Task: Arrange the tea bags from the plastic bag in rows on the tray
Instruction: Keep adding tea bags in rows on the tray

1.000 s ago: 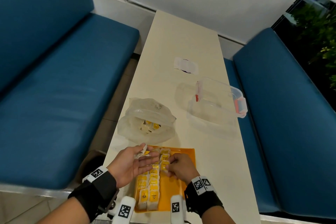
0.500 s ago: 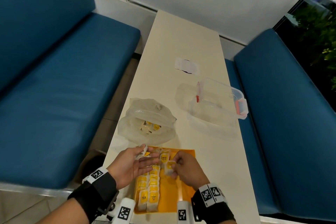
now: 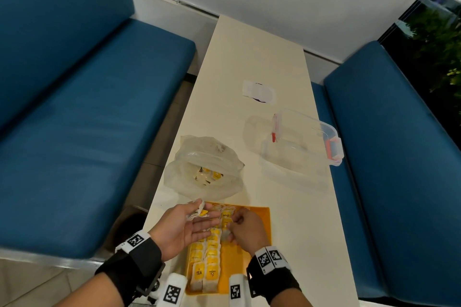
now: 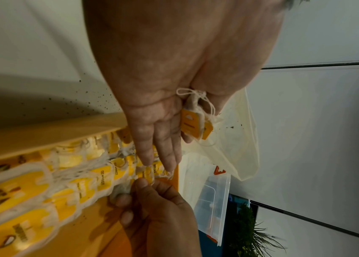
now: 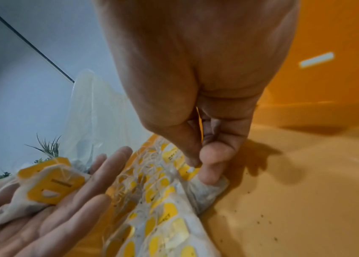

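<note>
An orange tray (image 3: 254,217) lies at the table's near end. Two rows of yellow-tagged tea bags (image 3: 207,257) run along its left side. My right hand (image 3: 228,229) pinches one tea bag (image 5: 209,189) by thumb and forefinger, low on the tray at the right edge of the second row. My left hand (image 3: 199,217) hovers palm up over the rows with straight fingers. Its thumb clamps a few spare tea bags (image 4: 196,121) against the palm. The crumpled plastic bag (image 3: 204,164) sits just beyond the tray, with more tea bags inside.
A clear lidded container (image 3: 304,142) with red clips stands at the right edge of the table (image 3: 249,57). A white label (image 3: 259,91) lies farther back. Blue benches (image 3: 74,132) flank both sides. Tea dust speckles the tray's right half.
My right hand raised its tea bag a little, then brought it back down beside the second row. The left hand has stayed in place with its spare bags.
</note>
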The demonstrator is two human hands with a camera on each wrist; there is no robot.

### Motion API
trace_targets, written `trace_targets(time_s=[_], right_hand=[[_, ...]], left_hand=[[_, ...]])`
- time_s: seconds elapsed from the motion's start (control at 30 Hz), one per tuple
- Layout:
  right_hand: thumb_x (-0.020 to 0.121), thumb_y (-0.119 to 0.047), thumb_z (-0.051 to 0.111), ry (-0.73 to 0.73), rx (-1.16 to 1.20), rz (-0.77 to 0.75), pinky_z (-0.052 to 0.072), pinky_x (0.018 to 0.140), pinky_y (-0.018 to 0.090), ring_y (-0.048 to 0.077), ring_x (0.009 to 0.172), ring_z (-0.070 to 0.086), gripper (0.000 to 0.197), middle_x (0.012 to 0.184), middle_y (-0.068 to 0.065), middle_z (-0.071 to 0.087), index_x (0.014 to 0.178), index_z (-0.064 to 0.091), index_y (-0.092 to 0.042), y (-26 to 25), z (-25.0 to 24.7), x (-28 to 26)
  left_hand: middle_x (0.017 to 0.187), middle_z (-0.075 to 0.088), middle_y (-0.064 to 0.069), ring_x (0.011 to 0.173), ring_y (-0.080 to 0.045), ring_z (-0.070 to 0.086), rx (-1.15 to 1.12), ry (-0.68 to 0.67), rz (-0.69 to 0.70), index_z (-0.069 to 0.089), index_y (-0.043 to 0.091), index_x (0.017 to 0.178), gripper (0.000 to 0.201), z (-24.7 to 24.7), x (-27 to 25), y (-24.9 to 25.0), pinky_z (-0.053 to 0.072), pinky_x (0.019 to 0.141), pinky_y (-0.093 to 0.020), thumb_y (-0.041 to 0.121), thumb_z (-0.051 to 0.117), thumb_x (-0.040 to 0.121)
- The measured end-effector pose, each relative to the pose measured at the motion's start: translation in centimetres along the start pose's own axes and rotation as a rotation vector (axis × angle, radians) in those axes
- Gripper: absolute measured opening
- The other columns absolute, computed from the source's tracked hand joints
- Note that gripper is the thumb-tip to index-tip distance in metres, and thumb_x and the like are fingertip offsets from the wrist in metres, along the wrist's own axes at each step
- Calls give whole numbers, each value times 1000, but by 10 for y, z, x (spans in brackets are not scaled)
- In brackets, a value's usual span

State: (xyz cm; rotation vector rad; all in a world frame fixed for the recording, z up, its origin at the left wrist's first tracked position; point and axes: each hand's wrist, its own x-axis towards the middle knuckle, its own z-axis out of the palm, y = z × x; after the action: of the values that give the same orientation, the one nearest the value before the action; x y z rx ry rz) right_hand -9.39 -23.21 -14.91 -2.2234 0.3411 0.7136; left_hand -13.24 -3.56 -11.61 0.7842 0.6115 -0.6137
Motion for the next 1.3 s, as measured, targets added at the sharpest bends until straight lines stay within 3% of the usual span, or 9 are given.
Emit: trace_targets(time_s=[0.13, 0.33, 0.4, 0.5, 0.67, 0.83, 1.0, 1.2, 1.3], right_hand=[[88, -4, 60, 59, 12, -6, 51, 46, 23, 9, 45, 61, 10, 74, 12, 70, 90, 57, -14, -5, 3, -3], [82, -19, 69, 152, -80, -76, 58, 70, 34, 17, 76, 68, 13, 82, -4, 66, 85, 57, -24, -9, -2, -16], [82, -18, 69, 147, -8, -132, 55, 63, 32, 20, 75, 69, 9, 80, -2, 65, 84, 60, -21, -17, -9, -29], [90, -16, 64, -104, 268, -63, 46, 50, 28, 25, 65, 71, 8, 80, 10, 71, 88, 66, -9, -40, -18, -50], [93, -31, 68, -403, 563, 116, 44, 51, 22, 24, 68, 68, 29, 87, 16, 71, 106, 70, -5, -58, -22, -59], [89, -13, 70, -336, 682, 127, 41, 47, 22, 20, 58, 63, 7, 81, 16, 67, 90, 65, -8, -60, -11, -58], [87, -3, 69, -221, 719, 86, 41, 47, 25, 21, 55, 60, 10, 72, 15, 65, 83, 60, -6, -61, -9, -61], [84, 0, 72, -84, 660, 7, 43, 46, 27, 25, 60, 64, 14, 71, 12, 65, 81, 59, -4, -57, -16, -63], [81, -11, 76, 78, 268, -169, 46, 53, 23, 16, 66, 65, 15, 72, 5, 68, 74, 64, -9, -50, -27, -61]], left_hand=[[119, 73, -17, 111, -29, 71, 5, -3, -1, 58, 2, 131, 40, 0, 0, 0, 46, 108, -48, 31, 44, 106], [120, 73, -18, 112, -31, 71, 26, -1, 4, 60, 4, 129, 38, 0, 0, 0, 49, 105, -49, 31, 47, 105], [121, 72, -17, 113, -30, 70, 27, -17, 12, 62, 6, 127, 37, 1, -1, 0, 48, 108, -51, 32, 47, 105], [126, 70, -18, 119, -33, 66, 27, -63, 38, 62, 5, 128, 39, 2, 0, 0, 43, 112, -55, 32, 47, 105], [131, 67, -16, 122, -36, 63, 67, -105, 79, 67, 5, 125, 44, 10, 0, -2, 49, 104, -48, 36, 45, 105], [131, 65, -20, 82, -19, 64, 63, -133, 104, 67, 7, 125, 44, 13, 1, -5, 52, 87, -41, 38, 45, 104], [133, 66, -15, 122, -35, 62, -42, -142, 122, 61, 6, 130, 42, 9, -2, -2, 49, 101, -51, 35, 45, 104], [131, 66, -20, 122, -40, 61, -38, -113, 110, 63, 7, 129, 41, -4, -2, 0, 47, 107, -59, 35, 47, 104], [129, 68, -16, 120, -34, 63, -14, -106, 120, 63, 8, 129, 40, -9, -2, -1, 46, 107, -55, 35, 46, 104]])
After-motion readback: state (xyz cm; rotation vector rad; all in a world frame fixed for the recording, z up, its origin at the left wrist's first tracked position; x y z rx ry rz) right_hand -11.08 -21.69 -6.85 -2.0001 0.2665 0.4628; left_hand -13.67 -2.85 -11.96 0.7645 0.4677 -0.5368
